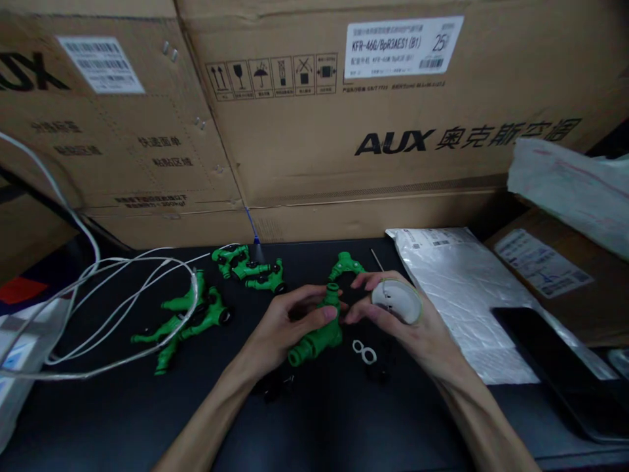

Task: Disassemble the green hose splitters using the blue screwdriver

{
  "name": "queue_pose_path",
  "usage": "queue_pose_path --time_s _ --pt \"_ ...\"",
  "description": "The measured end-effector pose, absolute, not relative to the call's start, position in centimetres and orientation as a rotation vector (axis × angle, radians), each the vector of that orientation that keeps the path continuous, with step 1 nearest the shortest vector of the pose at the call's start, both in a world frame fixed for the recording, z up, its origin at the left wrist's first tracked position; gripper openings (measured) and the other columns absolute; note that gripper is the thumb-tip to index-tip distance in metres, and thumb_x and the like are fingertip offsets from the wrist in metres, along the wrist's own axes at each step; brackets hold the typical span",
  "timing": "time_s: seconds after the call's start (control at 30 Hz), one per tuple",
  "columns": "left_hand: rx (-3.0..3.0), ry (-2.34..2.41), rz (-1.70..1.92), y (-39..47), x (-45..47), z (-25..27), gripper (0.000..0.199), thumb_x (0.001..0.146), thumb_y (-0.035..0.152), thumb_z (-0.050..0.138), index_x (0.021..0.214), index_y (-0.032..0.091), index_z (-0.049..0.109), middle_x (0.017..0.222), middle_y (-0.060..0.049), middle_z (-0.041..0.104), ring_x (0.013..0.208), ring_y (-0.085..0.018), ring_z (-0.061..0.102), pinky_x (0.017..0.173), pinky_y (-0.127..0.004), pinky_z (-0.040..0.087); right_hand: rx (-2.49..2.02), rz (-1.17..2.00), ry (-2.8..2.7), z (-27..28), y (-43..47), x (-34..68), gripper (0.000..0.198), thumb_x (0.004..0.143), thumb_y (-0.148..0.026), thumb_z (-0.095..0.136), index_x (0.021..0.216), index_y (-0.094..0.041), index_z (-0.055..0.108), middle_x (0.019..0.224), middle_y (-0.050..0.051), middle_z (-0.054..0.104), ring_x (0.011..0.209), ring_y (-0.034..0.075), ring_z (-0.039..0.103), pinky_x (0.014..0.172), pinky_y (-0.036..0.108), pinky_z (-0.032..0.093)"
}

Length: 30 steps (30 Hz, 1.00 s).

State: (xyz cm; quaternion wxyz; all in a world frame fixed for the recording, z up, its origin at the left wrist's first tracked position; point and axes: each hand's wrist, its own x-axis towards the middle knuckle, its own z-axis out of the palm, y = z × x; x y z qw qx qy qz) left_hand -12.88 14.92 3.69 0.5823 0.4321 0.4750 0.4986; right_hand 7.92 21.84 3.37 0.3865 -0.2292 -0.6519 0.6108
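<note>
My left hand (289, 321) is closed around a green plastic hose fitting (319, 337), tilted with one round end toward me. Close beside it, my right hand (398, 308) is curled around a small white cup-like round piece (396, 301) with a pale green rim. A thin metal rod (377, 259) sticks up behind its fingers; whether it is held cannot be seen. Just beyond both hands lies another green fitting (346, 263). Two joined-looking pale rings (364, 352) rest below the right fingers. Small black parts (272, 387) lie near my left wrist, poorly lit.
Several green fittings lie in groups, one at the back (248, 267) and one at left (184, 318). White cables (118, 295) loop across the left side. A large cardboard box (304, 151) walls off the back. At right are a silver mailer (447, 288) and a black phone (550, 367).
</note>
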Motion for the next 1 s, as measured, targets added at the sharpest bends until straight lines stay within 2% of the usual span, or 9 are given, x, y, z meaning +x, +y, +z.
queue_pose_path --time_s 0.07,0.17,0.3,0.4,0.5,0.67,0.8,1.0 --pt "0.876 1.001 1.167 14.7 -13.1 3.8 0.036 0.088 0.037 0.080 0.118 0.018 0.074 0.114 -0.010 0.079 0.103 -0.024 0.075 0.084 -0.029 0.059 -0.565 1.720 -1.568 3.1 21.8 7.9 0.013 0.102 -0.030 0.063 0.113 -0.024 0.062 0.094 0.001 0.077 0.088 0.015 0.077 0.088 0.031 0.060" --pt "0.748 0.928 1.120 14.5 -13.2 4.0 0.036 0.093 0.038 0.075 0.124 0.020 0.071 0.124 -0.012 0.075 0.098 -0.024 0.076 0.073 -0.030 0.064 -0.606 1.851 -1.523 3.1 21.9 7.9 0.020 0.104 -0.033 0.058 0.115 -0.020 0.068 0.094 0.004 0.077 0.093 0.016 0.076 0.090 0.029 0.062" --pt "0.645 0.933 1.053 14.6 -13.0 3.6 0.034 0.092 0.032 0.076 0.124 0.020 0.070 0.131 -0.014 0.070 0.098 -0.025 0.075 0.062 -0.029 0.066 -0.789 1.760 -1.650 3.8 22.2 8.0 0.027 0.102 -0.034 0.062 0.124 -0.020 0.067 0.093 0.004 0.078 0.090 0.015 0.077 0.091 0.028 0.063" --pt "0.617 0.922 1.059 14.8 -12.8 3.4 0.029 0.091 0.028 0.077 0.119 0.020 0.073 0.131 -0.012 0.070 0.100 -0.025 0.074 0.065 -0.031 0.067 -0.831 1.691 -1.621 4.2 22.3 8.0 0.029 0.100 -0.032 0.066 0.127 -0.024 0.058 0.096 0.003 0.077 0.085 0.016 0.078 0.078 0.027 0.066" --pt "0.595 0.936 1.075 14.9 -12.8 3.5 0.026 0.092 0.028 0.075 0.117 0.020 0.074 0.121 -0.011 0.073 0.095 -0.023 0.074 0.067 -0.031 0.067 -0.798 1.682 -1.586 4.3 22.4 8.0 0.022 0.100 -0.032 0.065 0.118 -0.026 0.054 0.100 0.004 0.078 0.082 0.018 0.079 0.066 0.025 0.065" --pt "0.651 1.021 1.115 14.9 -12.8 3.6 0.030 0.091 0.032 0.077 0.119 0.018 0.075 0.094 -0.008 0.076 0.082 -0.016 0.071 0.058 -0.016 0.059 -0.757 1.717 -1.706 5.1 22.8 7.5 0.015 0.100 -0.034 0.064 0.105 -0.020 0.061 0.096 0.006 0.075 0.067 0.015 0.076 0.057 0.024 0.063" --pt "0.734 1.056 1.168 14.9 -12.7 3.3 0.036 0.092 0.040 0.075 0.120 0.019 0.075 0.097 -0.010 0.076 0.080 -0.018 0.071 0.048 -0.017 0.057 -0.732 1.748 -1.768 6.1 22.9 6.6 0.018 0.098 -0.038 0.067 0.099 -0.020 0.064 0.081 0.002 0.072 0.057 0.012 0.071 0.050 0.020 0.058" --pt "0.710 1.076 1.154 14.8 -12.6 3.1 0.040 0.090 0.043 0.076 0.121 0.019 0.073 0.096 -0.009 0.076 0.073 -0.021 0.074 0.041 -0.021 0.058 -0.783 1.628 -1.834 5.5 22.9 6.2 0.011 0.096 -0.033 0.070 0.100 -0.023 0.073 0.088 0.001 0.072 0.052 0.007 0.064 0.047 0.018 0.053"
